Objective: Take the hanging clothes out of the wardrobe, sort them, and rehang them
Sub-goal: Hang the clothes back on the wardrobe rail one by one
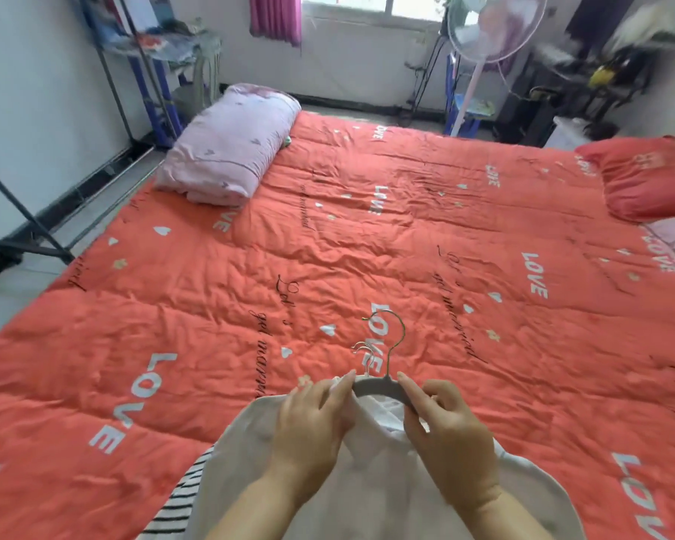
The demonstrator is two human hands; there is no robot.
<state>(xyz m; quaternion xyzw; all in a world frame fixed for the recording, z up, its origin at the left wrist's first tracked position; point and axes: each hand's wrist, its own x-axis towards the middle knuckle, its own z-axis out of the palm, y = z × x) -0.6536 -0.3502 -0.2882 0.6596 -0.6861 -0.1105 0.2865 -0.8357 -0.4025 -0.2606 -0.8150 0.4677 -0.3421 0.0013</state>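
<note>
A pile of hung clothes lies at the near edge of the red bed (pixel 367 235). On top is a pale beige garment (pixel 367 485) on a grey velvet hanger (pixel 382 389) with a gold hook. Two more metal hooks (pixel 361 354) stick out beside it. A black-and-white striped garment (pixel 180 496) peeks out underneath at the left. My left hand (pixel 312 430) pinches the beige garment's collar at the hanger's left end. My right hand (pixel 449 434) grips the hanger's right arm.
A folded pink quilt (pixel 227 150) lies at the bed's far left, a red pillow (pixel 647 177) at the far right. A metal clothes rack (pixel 28 228) stands along the left wall. A standing fan (pixel 495 29) is by the window.
</note>
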